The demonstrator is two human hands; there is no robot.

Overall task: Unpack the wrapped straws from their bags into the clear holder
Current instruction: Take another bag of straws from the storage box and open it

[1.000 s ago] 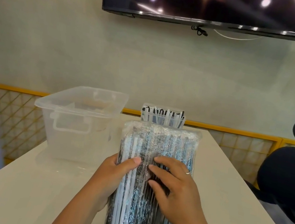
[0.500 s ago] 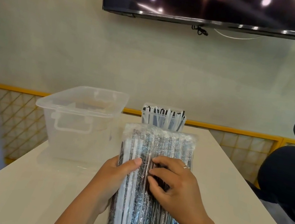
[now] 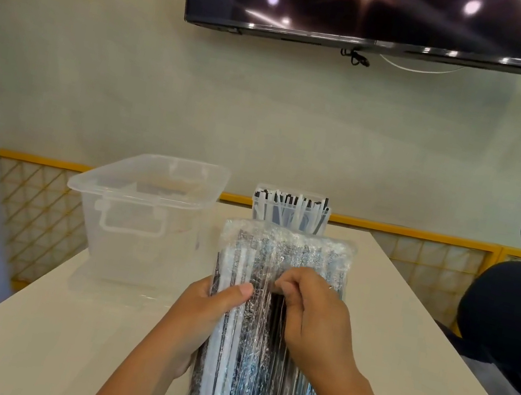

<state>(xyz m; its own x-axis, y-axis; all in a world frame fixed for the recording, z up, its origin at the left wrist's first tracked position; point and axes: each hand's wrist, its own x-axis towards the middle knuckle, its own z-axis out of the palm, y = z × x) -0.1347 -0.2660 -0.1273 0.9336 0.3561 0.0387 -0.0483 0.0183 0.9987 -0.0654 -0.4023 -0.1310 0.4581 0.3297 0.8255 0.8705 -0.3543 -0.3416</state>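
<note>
Clear plastic covers one bag of straws [image 3: 288, 247], upright between two hands, left hand [image 3: 208, 310] gripping its edge, right hand [image 3: 311, 317] pinching its film, before one holder [image 3: 290, 213] and one bin [image 3: 143, 204] on the surface [image 3: 53, 335].

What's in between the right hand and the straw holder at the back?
In the head view, only the upper part of the bag of wrapped straws lies between the right hand, which pinches its plastic, and the clear holder.

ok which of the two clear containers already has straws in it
The small clear holder just beyond the bag: black and white straws stand upright in it. The wider tub to its left has none sticking up.
</note>
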